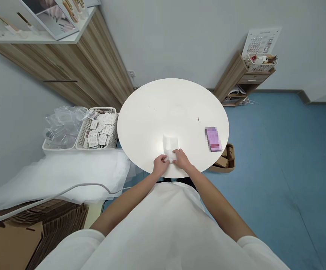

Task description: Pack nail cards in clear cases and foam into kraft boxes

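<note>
1. Sheet (172, 143): white, thin-looking and partly see-through, roughly rectangular, with a brighter patch on its upper left. It lies at the near edge of the table, in front of the person; whether it is folded or a pouch, I cannot tell.
2. Left hand (159, 165): fingers curled at the sheet's near left side; whether they pinch it, I cannot tell. Right hand (182, 160): at the right side, thumb and forefinger spread apart, their tips on the sheet. The hands are apart from each other.
3. Table (171, 97): oval in this view, white and smooth, with a small dark speck (198, 119) right of centre. Near its right edge lies a purple item (213, 139), blurred into blocks.
4. Left of the table, one white basket (80, 140) holds printed cards (98, 131); beside it are clear bags (64, 125). Nearer lie a white pile (95, 172), a grey cable (81, 185) and stacked cardboard (13, 240).
5. Right of it, a carton (221, 170) of brown pieces stands on the blue floor (269, 150).
6. Behind are a grey wall (179, 41), a wood-grain cabinet (101, 60) at left and a shelf unit (230, 77) at right.
</note>
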The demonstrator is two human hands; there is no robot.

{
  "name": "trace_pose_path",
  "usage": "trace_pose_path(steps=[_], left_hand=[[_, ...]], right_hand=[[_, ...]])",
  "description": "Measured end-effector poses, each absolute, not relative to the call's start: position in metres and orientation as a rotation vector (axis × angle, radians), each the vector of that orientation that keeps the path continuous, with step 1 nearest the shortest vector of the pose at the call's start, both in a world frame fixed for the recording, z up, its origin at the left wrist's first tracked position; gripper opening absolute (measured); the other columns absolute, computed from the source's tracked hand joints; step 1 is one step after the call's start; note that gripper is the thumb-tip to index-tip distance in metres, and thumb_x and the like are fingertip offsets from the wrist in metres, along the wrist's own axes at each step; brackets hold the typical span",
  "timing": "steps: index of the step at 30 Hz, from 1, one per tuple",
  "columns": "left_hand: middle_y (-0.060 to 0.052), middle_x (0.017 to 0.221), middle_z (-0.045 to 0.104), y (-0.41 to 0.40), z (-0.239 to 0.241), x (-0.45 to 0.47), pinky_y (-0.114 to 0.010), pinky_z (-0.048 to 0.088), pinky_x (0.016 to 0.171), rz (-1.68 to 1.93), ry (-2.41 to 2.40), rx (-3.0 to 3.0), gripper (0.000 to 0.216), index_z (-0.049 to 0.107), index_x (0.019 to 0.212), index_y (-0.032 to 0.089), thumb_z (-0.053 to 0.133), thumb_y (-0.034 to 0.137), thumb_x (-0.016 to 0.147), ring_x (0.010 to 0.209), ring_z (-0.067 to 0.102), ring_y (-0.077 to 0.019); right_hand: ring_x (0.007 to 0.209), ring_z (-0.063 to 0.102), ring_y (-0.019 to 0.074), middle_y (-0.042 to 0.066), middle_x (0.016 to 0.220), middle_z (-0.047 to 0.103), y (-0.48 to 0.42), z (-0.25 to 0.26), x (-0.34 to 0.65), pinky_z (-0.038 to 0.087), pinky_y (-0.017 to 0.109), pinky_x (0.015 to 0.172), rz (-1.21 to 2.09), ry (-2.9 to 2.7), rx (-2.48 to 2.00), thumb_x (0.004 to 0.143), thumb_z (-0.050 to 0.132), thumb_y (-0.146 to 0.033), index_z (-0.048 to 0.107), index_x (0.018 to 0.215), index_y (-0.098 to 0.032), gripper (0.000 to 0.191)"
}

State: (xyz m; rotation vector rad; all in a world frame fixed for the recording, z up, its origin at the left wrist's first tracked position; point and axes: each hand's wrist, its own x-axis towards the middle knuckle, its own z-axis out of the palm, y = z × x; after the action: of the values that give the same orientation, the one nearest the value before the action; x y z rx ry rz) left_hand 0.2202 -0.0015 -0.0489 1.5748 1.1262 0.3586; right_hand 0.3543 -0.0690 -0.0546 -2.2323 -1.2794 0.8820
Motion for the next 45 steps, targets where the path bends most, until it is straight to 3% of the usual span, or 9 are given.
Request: trace_pose_path(steps=[5, 9, 13, 18, 25, 30, 35, 40, 45], left_hand=[[0.001, 0.065, 0.055, -0.007, -0.052, 0.235, -0.025, 0.041, 0.059, 0.219, 0.987, 2.003, 0.013, 0.059, 0.075, 0.019, 0.05, 0.015, 0.067, 0.06, 0.05, -0.0126], [-0.004, 0.077, 0.053, -0.015, -0.057, 0.235, -0.03, 0.043, 0.067, 0.189, 0.848, 2.215, 0.026, 0.058, 0.088, 0.019, 0.044, 0.009, 0.068, 0.072, 0.052, -0.0161], [-0.007, 0.086, 0.05, -0.026, -0.06, 0.226, -0.036, 0.044, 0.071, 0.185, 0.718, 2.366, 0.037, 0.055, 0.1, 0.018, 0.045, 0.007, 0.065, 0.082, 0.049, -0.0212], [-0.009, 0.097, 0.05, -0.024, -0.058, 0.213, -0.037, 0.045, 0.078, 0.202, 0.56, 2.394, 0.042, 0.048, 0.112, 0.018, 0.047, 0.014, 0.07, 0.09, 0.048, -0.0217], [-0.01, 0.123, 0.045, 0.01, -0.057, 0.213, -0.041, 0.035, 0.095, 0.303, 0.589, 2.509, 0.038, 0.042, 0.12, 0.02, 0.039, 0.023, 0.082, 0.116, 0.039, -0.0225], [-0.008, 0.132, 0.04, 0.018, -0.058, 0.222, -0.044, 0.027, 0.1, 0.112, 0.466, 2.658, 0.039, 0.041, 0.122, 0.02, 0.038, 0.026, 0.083, 0.126, 0.028, -0.0238], [-0.007, 0.134, 0.038, 0.019, -0.056, 0.221, -0.045, 0.025, 0.101, 0.054, 0.47, 2.642, 0.041, 0.04, 0.123, 0.021, 0.039, 0.025, 0.082, 0.128, 0.025, -0.024], [-0.008, 0.131, 0.04, 0.024, -0.049, 0.225, -0.044, 0.027, 0.101, 0.087, 0.444, 2.473, 0.051, 0.035, 0.125, 0.02, 0.046, 0.021, 0.075, 0.125, 0.029, -0.024], [-0.009, 0.121, 0.047, 0.024, -0.038, 0.217, -0.039, 0.035, 0.095, 0.138, 0.427, 2.264, 0.063, 0.036, 0.121, 0.02, 0.06, 0.027, 0.064, 0.113, 0.043, -0.024]], right_hand=[[0.077, 0.051, 0.0159, 0.003, 0.088, 0.054, -0.064, -0.054, 0.358, 0.041, 0.027, 0.064, 0.972, -1.251, -2.18, 0.061, 0.059, -0.013, 0.046, 0.107, -0.02, 0.048], [0.068, 0.051, 0.0115, -0.001, 0.08, 0.054, -0.069, -0.05, 0.364, 0.04, 0.023, 0.062, 1.077, -1.149, -2.044, 0.062, 0.057, -0.014, 0.047, 0.106, -0.02, 0.046], [0.064, 0.052, 0.0111, -0.003, 0.069, 0.053, -0.067, -0.048, 0.36, 0.041, 0.023, 0.061, 1.088, -0.916, -2.041, 0.07, 0.052, -0.026, 0.05, 0.1, -0.022, 0.03], [0.059, 0.05, 0.0129, -0.004, 0.059, 0.049, -0.061, -0.054, 0.35, 0.039, 0.025, 0.057, 0.914, -0.871, -2.196, 0.074, 0.045, -0.023, 0.048, 0.091, -0.022, 0.017], [0.058, 0.049, 0.0139, -0.005, 0.057, 0.046, -0.065, -0.06, 0.35, 0.04, 0.026, 0.057, 0.842, -1.01, -2.158, 0.076, 0.04, -0.019, 0.043, 0.096, -0.021, 0.02], [0.075, 0.054, 0.0172, 0.005, 0.085, 0.056, -0.073, -0.053, 0.347, 0.045, 0.031, 0.064, 0.689, -1.248, -2.168, 0.077, 0.037, -0.015, 0.041, 0.106, -0.017, 0.029], [0.121, 0.033, 0.0256, 0.011, 0.128, 0.039, -0.086, -0.047, 0.349, 0.038, 0.042, 0.091, 0.567, -1.704, -1.98, 0.073, 0.052, -0.023, 0.037, 0.12, -0.019, 0.049], [0.129, 0.022, 0.0226, 0.007, 0.136, 0.032, -0.082, -0.053, 0.352, 0.037, 0.04, 0.096, 0.728, -1.712, -1.973, 0.07, 0.047, -0.009, 0.021, 0.133, -0.022, 0.069], [0.125, 0.029, 0.0237, 0.009, 0.131, 0.038, -0.088, -0.048, 0.348, 0.037, 0.04, 0.095, 0.835, -1.694, -1.958, 0.066, 0.048, -0.009, 0.023, 0.131, -0.021, 0.071]])
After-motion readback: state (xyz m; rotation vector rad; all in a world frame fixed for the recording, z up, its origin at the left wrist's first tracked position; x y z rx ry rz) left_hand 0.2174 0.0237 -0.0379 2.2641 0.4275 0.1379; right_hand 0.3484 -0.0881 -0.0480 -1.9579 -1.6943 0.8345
